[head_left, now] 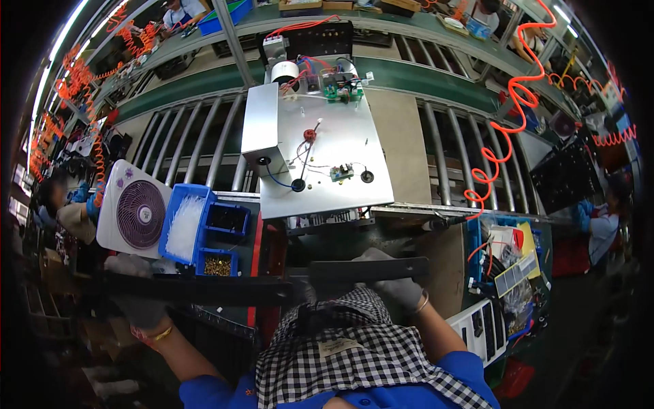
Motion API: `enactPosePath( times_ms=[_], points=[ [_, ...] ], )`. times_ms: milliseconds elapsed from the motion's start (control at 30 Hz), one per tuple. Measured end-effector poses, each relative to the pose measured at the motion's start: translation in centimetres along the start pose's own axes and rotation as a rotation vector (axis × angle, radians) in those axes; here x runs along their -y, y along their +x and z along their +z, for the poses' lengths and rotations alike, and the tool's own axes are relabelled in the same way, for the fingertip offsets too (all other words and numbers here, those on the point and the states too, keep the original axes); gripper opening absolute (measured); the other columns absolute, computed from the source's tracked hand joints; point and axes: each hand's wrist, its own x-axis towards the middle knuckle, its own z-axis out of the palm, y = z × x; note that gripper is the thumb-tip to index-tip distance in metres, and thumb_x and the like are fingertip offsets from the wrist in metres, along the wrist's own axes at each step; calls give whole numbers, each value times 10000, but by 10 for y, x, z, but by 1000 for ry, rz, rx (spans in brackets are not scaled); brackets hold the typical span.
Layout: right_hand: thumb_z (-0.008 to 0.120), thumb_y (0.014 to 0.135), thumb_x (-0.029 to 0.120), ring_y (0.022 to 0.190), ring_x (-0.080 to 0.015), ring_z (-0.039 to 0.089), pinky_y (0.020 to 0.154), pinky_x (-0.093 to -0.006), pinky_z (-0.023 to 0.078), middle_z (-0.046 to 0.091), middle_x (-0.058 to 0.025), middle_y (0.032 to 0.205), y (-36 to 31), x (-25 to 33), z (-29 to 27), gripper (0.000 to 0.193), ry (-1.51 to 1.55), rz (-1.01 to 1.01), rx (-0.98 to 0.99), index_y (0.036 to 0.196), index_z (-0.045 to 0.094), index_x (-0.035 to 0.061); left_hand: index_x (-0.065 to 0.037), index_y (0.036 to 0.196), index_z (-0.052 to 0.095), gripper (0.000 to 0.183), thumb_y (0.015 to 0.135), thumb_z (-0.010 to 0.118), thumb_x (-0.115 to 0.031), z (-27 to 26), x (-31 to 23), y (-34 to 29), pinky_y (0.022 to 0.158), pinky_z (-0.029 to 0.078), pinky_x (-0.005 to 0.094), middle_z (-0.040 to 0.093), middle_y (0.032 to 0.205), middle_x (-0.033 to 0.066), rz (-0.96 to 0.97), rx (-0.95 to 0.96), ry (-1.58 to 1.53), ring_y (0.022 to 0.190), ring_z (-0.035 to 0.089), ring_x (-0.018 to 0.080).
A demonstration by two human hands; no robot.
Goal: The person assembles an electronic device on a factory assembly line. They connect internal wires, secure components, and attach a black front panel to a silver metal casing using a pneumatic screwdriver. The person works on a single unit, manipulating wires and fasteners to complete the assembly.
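Long flat black bar (211,290) is being gripped by grey-gloved L hand (143,311), shorter flat black bar (368,270) by grey-gloved R hand (406,292); exact finger spread can't be told. Both're being held nr black-and-white checked apron (306,371).

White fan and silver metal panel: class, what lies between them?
The head view shows a large blue bin of whitish pieces, a smaller one with dark contents, another lower down holding brass-coloured bits, and metal rollers.

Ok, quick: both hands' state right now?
Left hand: seems closed on the longer black strip, partly hidden.
Right hand: seems closed on the shorter black strip.
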Motion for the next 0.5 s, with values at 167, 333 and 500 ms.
enactPosePath(
  times_ms=[167,333,500],
  points=[
    [744,827,315,744,-241,600,656,-348,467,604,-80,850,7,50,19,355,-304,-219,-116,1028,623,49,-118,961,543,464,984,440,-570,-78,112,-40,630,375,279,503,823,19,-79,-161,-155,687,428,141],
    [751,746,327,660,-177,599,574,-327,450,586,9,748,36,120,56,337,-877,-338,178,1003,640,139,-118,999,540,457,987,433,-562,-95,227,-140,662,386,286,505,878,29,-727,-537,133,737,439,145],
    [678,770,308,641,-110,575,548,-266,428,566,45,736,42,117,90,303,-1169,-415,356,1030,636,159,-117,1038,537,452,991,427,-553,-60,273,-187,694,397,292,507,933,39,-1141,-322,128,786,450,150]
  ],
)
